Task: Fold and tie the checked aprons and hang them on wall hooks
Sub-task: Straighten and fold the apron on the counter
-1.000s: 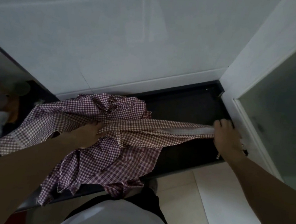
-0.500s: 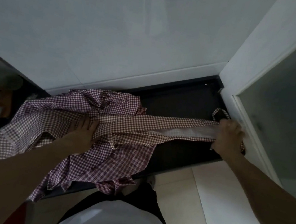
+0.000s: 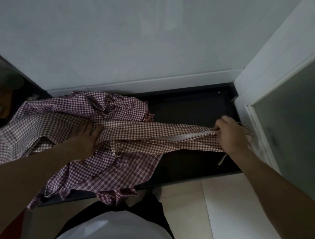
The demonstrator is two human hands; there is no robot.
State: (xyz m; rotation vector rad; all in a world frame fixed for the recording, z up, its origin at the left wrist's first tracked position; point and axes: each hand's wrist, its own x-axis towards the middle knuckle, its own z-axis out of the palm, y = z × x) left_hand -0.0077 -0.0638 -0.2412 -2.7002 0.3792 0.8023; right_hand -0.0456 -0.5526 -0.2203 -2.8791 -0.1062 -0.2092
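The checked apron [image 3: 132, 130] stretches lengthwise left to right across the dark counter [image 3: 201, 112]; the left hand [image 3: 85, 137] presses flat mid-cloth, the right hand [image 3: 230, 134] pinches its far right end.

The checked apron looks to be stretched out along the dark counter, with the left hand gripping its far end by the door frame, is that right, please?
Not quite: in the head view the right hand grips that far end by the door frame. The left hand presses the checked apron, stretched along the dark counter, at the bunched middle.
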